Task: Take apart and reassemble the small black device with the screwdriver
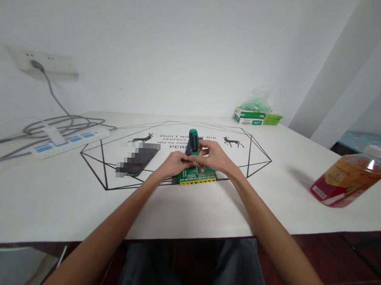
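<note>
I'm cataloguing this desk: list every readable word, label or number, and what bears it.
"Don't wa… r the": table, gap behind screwdriver.
"PERFECT": table.
"take the mom…": table, rest hidden.
"PERF…": table, rest hidden.
Bottle label: too blurred.
Boxes: print too small.
Board: markings too small.

From here, the counter looks smooth and matt. Around its middle, the screwdriver has a plastic-looking handle and metal shaft. Near the right edge, a shiny clear-plastic bottle; by the far right corner, cardboard boxes and a filmy plastic bag.
</note>
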`<state>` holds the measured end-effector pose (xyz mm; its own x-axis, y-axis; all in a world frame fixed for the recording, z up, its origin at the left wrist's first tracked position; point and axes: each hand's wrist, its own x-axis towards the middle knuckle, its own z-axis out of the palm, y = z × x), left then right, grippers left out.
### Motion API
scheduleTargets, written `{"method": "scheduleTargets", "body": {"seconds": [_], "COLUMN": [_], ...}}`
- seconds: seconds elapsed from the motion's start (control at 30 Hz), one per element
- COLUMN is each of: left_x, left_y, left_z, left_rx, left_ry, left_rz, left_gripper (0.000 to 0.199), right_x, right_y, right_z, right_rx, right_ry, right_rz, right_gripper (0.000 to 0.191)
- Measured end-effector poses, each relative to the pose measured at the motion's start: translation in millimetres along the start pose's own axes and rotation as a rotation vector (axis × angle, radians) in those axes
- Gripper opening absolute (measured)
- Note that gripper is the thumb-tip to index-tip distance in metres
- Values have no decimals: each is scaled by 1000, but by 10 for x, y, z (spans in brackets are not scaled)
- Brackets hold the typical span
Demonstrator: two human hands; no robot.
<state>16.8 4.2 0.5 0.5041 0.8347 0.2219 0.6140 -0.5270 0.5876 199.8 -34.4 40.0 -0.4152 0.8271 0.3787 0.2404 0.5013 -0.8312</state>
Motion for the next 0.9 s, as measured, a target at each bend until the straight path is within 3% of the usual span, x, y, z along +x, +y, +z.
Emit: {"method": "scheduleTargets", "body": {"seconds": [0.17, 0.4, 0.53, 0.9], "left_x": [-30, -85, -74, -79], "left_y": [133, 257, 198, 222], "left_z": [-87, -159, -130, -76], "left_rx": [-101, -299, -295, -369], "left_ry": [11, -245, -223, -154], "left_rz": [81, 168, 173, 117], "left_gripper": [26, 22, 22, 21], "right_x": [-13, -27, -34, -42], "right_y": [-45, -59, -78, -61], "right_z": [-55, -74, -74, -39], "right_rx": [59, 164, 182, 194], "right_ry": [-30, -82, -95, -48], "right_rz": [47, 75, 54, 75], "right_gripper": [21, 20, 13, 31]}}
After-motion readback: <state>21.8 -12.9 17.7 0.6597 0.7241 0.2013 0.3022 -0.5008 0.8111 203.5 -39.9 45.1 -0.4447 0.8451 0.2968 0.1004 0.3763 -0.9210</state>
